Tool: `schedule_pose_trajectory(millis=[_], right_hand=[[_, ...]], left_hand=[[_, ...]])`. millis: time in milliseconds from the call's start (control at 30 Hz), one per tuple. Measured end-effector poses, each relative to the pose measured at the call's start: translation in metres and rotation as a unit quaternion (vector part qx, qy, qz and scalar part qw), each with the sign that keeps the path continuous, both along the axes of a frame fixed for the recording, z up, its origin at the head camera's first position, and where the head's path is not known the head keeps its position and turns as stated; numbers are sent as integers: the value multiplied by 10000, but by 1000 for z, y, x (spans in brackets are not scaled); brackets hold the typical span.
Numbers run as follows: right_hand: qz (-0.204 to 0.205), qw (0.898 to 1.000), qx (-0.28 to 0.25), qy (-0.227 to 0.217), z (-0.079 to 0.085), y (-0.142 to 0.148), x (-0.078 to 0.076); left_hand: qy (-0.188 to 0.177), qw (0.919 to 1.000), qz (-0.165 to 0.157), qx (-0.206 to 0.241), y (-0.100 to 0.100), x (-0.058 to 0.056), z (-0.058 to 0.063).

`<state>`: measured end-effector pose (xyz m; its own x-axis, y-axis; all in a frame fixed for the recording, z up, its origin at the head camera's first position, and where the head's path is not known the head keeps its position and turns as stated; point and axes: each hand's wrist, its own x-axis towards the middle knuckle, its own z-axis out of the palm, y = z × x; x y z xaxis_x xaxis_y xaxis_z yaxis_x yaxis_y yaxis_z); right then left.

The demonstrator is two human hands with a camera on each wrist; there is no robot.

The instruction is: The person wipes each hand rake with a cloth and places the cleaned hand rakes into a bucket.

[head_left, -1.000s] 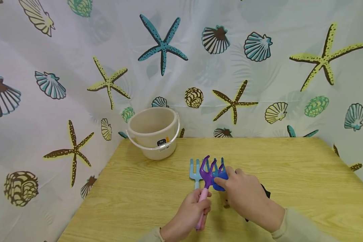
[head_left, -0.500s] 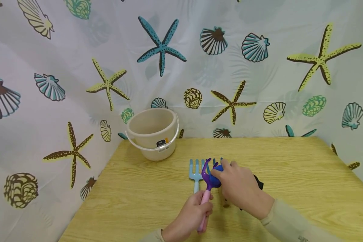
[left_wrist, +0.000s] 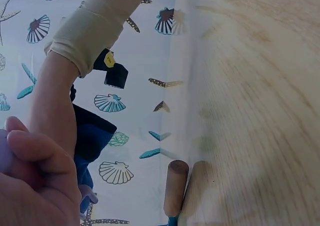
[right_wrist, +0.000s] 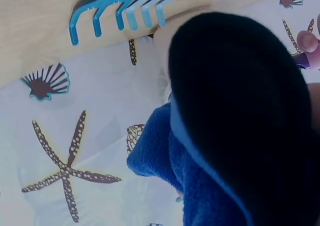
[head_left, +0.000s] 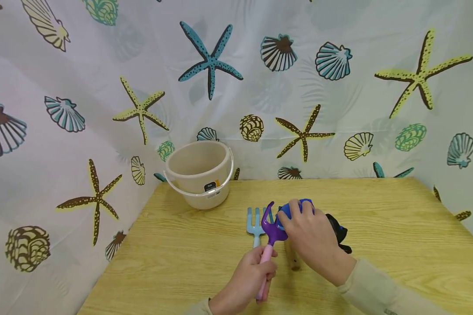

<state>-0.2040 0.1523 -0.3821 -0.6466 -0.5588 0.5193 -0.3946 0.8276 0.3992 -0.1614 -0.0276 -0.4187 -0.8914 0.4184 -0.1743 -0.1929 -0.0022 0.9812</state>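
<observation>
My left hand [head_left: 250,273] grips the pink handle of a small hand rake [head_left: 274,234] with purple curved tines, held upright above the table. My right hand [head_left: 313,236] holds a fuzzy blue cloth [head_left: 285,212] around the rake's tines, hiding some of them. Black parts of the bundle hang past the right side of that hand. In the right wrist view the blue cloth [right_wrist: 155,146] and a large dark flap fill much of the picture. Behind the held rake lie a light blue hand fork [head_left: 255,228] and a teal rake with a wooden handle [head_left: 293,261].
A beige bucket [head_left: 205,197] with its handle down stands at the back left of the wooden table [head_left: 161,262]. A white curtain [head_left: 236,87] printed with starfish and shells hangs behind the table and along both sides.
My right hand has moved slightly left and the cloth has risen from the base of the purple tines to their upper part. The left hand and the rake have barely shifted.
</observation>
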Motion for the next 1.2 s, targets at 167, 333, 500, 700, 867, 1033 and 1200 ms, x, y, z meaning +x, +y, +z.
schedule_pose_trajectory(millis=[167, 333, 500, 700, 867, 1033, 1200], right_hand=[[-87, 9977, -105, -657, 3, 0, 7], [-124, 9893, -417, -1393, 5, 0, 13], [-70, 9890, -405, -1423, 9, 0, 17], [-87, 9903, -271, -1358, 9, 0, 23], [-196, 9906, -139, -1349, 9, -1, 29], [-206, 9926, -174, -1184, 10, -1, 34], [-222, 9941, -196, -1043, 11, 1, 39]], left_hand=[[-9, 10000, -56, 73, 0, 2, 1], [-172, 9997, -99, 143, -1, 2, -1], [-206, 9997, -87, 121, -1, 1, 0], [-79, 9998, -105, 142, 2, 2, 1], [100, 9997, -131, 193, 4, 4, 1], [102, 9997, -136, 168, 4, 5, 0], [34, 9998, -162, 141, 3, 7, 1]])
